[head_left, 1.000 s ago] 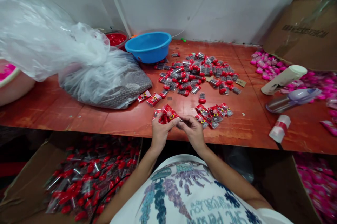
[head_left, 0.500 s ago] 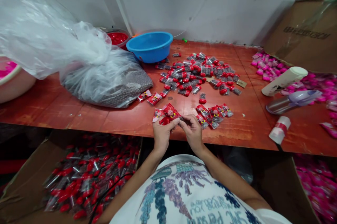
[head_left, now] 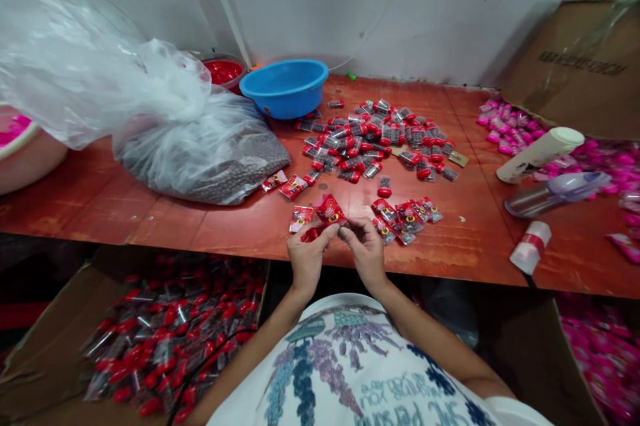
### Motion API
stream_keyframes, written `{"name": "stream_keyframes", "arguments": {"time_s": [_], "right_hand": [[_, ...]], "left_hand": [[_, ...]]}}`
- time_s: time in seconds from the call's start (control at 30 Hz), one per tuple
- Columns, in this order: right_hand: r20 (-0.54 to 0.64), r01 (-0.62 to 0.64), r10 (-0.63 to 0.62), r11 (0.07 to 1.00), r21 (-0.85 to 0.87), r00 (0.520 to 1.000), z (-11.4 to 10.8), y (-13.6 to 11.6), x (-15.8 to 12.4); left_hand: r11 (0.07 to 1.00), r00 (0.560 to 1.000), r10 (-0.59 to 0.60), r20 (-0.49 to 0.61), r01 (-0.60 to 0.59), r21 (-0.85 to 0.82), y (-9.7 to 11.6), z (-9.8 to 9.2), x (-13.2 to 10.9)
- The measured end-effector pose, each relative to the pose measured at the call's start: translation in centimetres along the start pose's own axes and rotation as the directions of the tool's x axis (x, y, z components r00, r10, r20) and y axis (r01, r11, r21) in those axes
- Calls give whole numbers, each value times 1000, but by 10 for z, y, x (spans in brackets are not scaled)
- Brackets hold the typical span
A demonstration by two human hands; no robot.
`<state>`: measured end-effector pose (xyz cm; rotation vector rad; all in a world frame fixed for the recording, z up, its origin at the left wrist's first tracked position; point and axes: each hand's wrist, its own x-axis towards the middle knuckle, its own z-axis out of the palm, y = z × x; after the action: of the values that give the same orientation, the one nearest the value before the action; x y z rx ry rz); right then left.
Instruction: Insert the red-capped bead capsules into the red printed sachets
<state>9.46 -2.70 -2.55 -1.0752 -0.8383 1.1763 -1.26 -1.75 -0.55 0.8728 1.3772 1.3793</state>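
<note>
Close to the table's front edge, both hands meet around a small red printed packet (head_left: 330,211). My right hand (head_left: 367,253) pinches the packet's lower right edge between thumb and fingers. My left hand (head_left: 307,261) is closed, its thumb tip near the packet's lower edge. Small red pieces (head_left: 310,235) show at the left fingers; their kind is unclear. Just beyond the left fingers lies another red packet (head_left: 301,217). To the right of my right hand is a small pile of red packets with clear lower parts (head_left: 407,218).
Behind lies a heap of clear, red-capped little containers (head_left: 365,136) with dark contents. A blue basin (head_left: 285,89) and a clear bag of dark beads (head_left: 210,153) stand left. Bottles (head_left: 543,154) and pink pieces are right. Below, a carton holds red-capped containers (head_left: 165,339).
The held packet has shifted slightly right and turned more upright. The left fingers have drawn a little left, uncovering more of the packet behind them.
</note>
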Motion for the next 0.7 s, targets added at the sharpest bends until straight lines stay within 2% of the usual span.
{"name": "stream_keyframes", "arguments": {"time_s": [0.07,0.17,0.27,0.5,0.7], "right_hand": [[10,-30,30,999,40,1000,0,-1,0],[60,-96,92,993,71,994,0,-1,1],[68,-108,104,992,62,992,1,0,-1],[21,-16,16,1000,21,1000,6,1,-8],[39,-105,102,992,77,994,4,-2,-2]], "left_hand": [[1000,1000,-6,28,6,-22,2,0,0],[990,991,-81,102,92,-106,8,-2,3],[985,983,-103,155,123,-125,13,-3,6],[993,999,0,53,6,-119,10,0,3],[992,988,-57,143,71,-101,9,-2,2]]}}
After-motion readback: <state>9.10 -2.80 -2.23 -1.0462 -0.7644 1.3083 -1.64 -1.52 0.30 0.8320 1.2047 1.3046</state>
